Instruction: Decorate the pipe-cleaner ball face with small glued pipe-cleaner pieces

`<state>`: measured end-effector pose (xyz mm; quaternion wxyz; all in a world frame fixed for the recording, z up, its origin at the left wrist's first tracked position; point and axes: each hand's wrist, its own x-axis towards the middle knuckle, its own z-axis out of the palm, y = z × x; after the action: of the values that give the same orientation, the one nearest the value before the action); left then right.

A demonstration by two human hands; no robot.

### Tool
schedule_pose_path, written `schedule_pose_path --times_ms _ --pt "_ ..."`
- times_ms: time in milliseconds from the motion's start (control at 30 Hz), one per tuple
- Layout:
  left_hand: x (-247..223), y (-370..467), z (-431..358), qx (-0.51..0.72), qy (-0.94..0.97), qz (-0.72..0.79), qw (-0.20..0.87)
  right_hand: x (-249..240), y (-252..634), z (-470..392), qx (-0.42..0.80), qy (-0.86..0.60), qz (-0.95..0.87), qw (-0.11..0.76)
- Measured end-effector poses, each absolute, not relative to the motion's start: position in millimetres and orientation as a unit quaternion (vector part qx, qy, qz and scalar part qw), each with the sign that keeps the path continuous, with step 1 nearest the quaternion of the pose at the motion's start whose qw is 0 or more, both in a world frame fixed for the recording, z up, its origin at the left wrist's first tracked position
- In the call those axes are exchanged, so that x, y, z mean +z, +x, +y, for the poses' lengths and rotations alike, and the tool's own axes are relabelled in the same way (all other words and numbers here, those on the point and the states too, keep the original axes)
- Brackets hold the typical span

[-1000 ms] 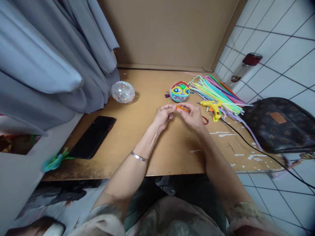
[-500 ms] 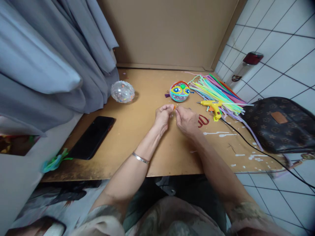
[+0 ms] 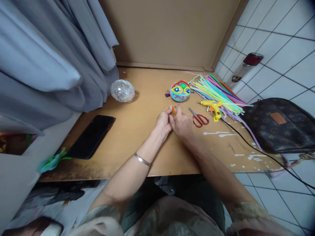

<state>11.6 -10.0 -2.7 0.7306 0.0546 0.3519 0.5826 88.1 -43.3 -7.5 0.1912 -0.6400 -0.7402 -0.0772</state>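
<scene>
Close together over the middle of the table, my left hand (image 3: 164, 119) and my right hand (image 3: 181, 123) pinch a short orange pipe cleaner (image 3: 174, 110); most of it is hidden by the fingers. Just beyond them sits a clear ball (image 3: 180, 95) trimmed with coloured pipe cleaners into a face with two blue-and-white eyes. Red-handled scissors (image 3: 199, 120) lie to the right of my right hand. Further right rests a yellow glue gun (image 3: 213, 107) with a glue stick in its back, on a bundle of coloured pipe cleaners (image 3: 216, 93).
A second clear ball (image 3: 123, 91) stands at the back left by the grey curtain (image 3: 81, 59). A black phone (image 3: 91, 137) lies at the left edge. On the right are a dark bag (image 3: 287, 126), a red-lidded bottle (image 3: 246, 68) and the glue gun's black cable (image 3: 248, 139).
My hands have come together and now touch. The right hand has shifted left, uncovering the scissors, and more of the orange piece shows, tilted upward.
</scene>
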Motion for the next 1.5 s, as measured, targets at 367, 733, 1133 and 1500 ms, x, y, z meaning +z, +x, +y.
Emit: schedule_pose_path --times_ms 367,733,1133,1500 --pt "-0.3 17.6 -16.2 0.567 0.014 0.361 0.740 -16.9 99.5 -35.5 -0.113 -0.611 -0.739 0.261" --pt "5.2 14.6 -21.7 0.546 0.083 0.381 0.741 -21.1 120.9 -18.6 0.097 -0.570 -0.685 0.444" --pt "-2.8 13.4 -17.0 0.636 0.276 0.393 0.604 -23.1 123.8 -13.4 0.149 -0.518 -0.652 0.533" --pt "-17.2 12.5 -9.2 0.661 0.376 0.434 0.484 -20.0 122.7 -19.8 -0.011 -0.538 -0.702 0.467"
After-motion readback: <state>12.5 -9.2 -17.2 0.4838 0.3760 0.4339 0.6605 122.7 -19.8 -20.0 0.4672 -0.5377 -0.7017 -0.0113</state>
